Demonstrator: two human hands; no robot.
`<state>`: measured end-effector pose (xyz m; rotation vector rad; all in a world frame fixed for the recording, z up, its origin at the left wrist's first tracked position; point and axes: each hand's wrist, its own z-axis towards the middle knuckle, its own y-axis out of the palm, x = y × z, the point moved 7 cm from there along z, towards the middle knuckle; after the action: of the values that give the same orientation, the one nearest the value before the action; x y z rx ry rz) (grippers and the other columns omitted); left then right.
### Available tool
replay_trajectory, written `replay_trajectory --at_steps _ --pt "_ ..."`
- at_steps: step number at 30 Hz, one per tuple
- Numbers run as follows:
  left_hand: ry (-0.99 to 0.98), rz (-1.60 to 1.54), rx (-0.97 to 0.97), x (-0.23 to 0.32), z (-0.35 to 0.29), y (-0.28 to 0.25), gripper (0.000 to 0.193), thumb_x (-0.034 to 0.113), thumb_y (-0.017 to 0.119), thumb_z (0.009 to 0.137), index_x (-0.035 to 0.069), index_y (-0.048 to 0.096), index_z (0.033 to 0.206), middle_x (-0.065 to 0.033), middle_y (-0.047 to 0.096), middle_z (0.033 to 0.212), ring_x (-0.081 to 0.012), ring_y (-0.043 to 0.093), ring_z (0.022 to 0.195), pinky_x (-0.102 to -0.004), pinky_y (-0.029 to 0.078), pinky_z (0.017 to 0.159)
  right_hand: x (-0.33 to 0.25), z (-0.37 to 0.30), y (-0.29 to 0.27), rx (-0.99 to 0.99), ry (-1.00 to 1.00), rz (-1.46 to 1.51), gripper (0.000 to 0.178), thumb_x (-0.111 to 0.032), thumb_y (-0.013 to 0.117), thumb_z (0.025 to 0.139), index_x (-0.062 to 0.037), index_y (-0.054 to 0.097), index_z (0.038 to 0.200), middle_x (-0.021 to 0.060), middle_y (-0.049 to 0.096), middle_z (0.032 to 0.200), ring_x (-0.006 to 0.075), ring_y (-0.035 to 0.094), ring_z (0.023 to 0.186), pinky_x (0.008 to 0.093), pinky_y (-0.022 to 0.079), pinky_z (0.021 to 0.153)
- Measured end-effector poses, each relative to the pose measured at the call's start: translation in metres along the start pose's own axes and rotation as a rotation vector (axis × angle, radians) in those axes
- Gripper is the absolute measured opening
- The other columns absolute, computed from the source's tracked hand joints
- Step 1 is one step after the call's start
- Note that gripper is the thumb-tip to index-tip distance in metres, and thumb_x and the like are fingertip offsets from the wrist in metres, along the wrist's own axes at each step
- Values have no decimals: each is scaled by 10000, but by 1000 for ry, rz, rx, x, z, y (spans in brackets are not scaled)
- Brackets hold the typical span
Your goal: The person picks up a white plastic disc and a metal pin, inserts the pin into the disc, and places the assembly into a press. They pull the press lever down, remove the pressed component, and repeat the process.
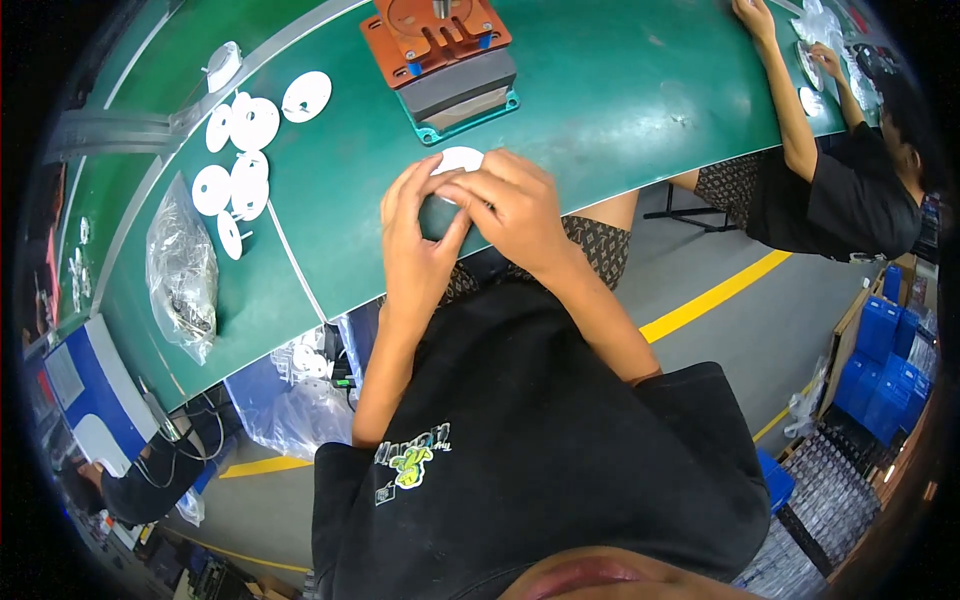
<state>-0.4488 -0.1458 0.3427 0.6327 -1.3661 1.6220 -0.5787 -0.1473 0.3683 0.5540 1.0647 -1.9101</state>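
Near the front edge of the green table, both my hands grip one white round disc (461, 159). My left hand (418, 215) has its fingers bent round the disc's left side. Opposite it, my right hand (515, 205) holds the right side, its thumb and fingertips meeting those of the left. Most of the disc's lower part is hidden behind my fingers. Just beyond my hands stands an orange metal fixture (440, 45) on a dark grey block with a teal base plate (430, 134).
Several white discs (255, 125), some with small stems, lie at the left on the green table (330, 200). A clear plastic bag (182, 265) of metal parts sits by them. At the far right a co-worker (840, 190) handles parts. Blue boxes (873, 370) stack on the floor.
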Motion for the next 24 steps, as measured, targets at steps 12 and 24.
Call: replay_trajectory --at_steps 12,24 --pt "35 62 -44 19 15 -2 243 72 784 728 44 742 966 -73 676 1133 -264 554 1087 -368 430 962 102 -2 -84 235 649 124 215 -227 620 925 -37 702 979 77 671 855 93 533 652 261 417 582" --pt "541 353 207 70 101 -8 227 83 747 785 54 716 1008 -90 686 1096 -287 619 1082 -469 385 1044 77 -6 -79 286 278 -301 104 -166 653 839 -63 665 827 112 625 753 310 626 700 403 503 617"
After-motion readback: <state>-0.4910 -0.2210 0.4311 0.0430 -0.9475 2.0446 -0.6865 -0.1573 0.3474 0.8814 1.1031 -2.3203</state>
